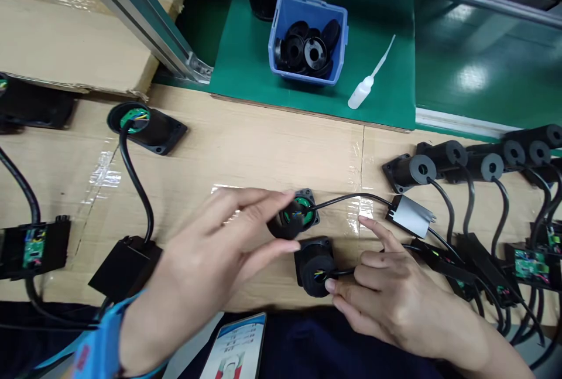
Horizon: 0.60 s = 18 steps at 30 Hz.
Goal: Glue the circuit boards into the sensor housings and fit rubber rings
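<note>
My left hand (211, 256) reaches in from the lower left, its fingertips closed on a black round housing (295, 218) with a green circuit board showing inside. A thin black cable runs from it to a small grey box (411, 215). My right hand (386, 291) rests just below, fingers pinched on the black cable at the mouth of a second black cylindrical housing (315, 265), with the index finger stretched out toward the grey box.
A blue bin (308, 39) of black round parts and a white squeeze bottle (369, 82) sit on the green mat behind. Several wired black housings (478, 162) line the right side; another open housing (143, 124) with a black box (125, 265) lies left.
</note>
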Available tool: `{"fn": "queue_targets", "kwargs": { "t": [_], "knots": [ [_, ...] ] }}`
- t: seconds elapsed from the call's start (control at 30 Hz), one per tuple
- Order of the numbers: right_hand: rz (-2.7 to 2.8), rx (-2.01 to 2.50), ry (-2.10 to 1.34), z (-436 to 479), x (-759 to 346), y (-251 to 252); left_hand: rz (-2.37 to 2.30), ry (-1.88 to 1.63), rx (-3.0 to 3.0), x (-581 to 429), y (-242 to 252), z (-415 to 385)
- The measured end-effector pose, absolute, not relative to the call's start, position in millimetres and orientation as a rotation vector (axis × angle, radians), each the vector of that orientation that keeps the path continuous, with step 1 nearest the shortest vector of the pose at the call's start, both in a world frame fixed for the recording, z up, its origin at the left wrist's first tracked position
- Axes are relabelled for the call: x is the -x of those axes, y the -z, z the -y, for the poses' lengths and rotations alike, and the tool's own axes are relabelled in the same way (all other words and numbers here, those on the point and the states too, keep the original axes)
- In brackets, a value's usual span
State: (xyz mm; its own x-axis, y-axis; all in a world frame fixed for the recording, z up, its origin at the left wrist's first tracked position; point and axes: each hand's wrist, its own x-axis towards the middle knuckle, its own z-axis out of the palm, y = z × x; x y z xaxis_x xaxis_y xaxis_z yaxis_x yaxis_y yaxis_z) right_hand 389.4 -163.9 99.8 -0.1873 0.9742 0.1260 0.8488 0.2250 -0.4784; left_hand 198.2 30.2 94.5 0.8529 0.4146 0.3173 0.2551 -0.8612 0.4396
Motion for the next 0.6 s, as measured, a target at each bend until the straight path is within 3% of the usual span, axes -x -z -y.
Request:
{"fn": "queue_targets", "kwargs": {
  "t": [0.6],
  "knots": [
    [2.047,1.625,-0.556,164.3,-398.1,-101.2,-0.278,-0.397,-2.762,-221.0,-81.1,-30.0]
  ]
}}
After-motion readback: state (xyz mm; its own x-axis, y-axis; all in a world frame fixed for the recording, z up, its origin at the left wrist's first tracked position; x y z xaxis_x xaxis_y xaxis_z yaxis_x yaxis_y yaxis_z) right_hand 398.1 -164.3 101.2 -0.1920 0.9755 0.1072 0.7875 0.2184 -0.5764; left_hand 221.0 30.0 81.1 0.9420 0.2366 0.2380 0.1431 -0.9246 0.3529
